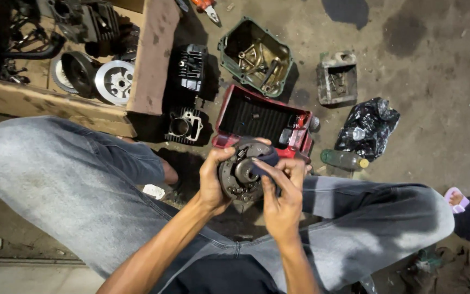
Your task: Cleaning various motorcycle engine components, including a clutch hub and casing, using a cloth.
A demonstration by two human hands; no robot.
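Observation:
My left hand (212, 177) grips a round grey metal engine part (239, 173) with springs and a hub, holding it between my knees. My right hand (282, 190) pinches a dark blue rag (266, 159) and presses it against the part's face. Both hands sit just in front of a red metal tray (257, 118) lying on the dirt floor.
A green engine cover (255, 56) holds loose metal pieces. Black finned cylinder parts (191, 68) lie beside a wooden crate (153, 54) of engine pieces. A grey block (336, 78), a black plastic bag (368, 127) and a plastic bottle (344, 159) lie to the right. Another person's sandalled foot (456, 198) shows at far right.

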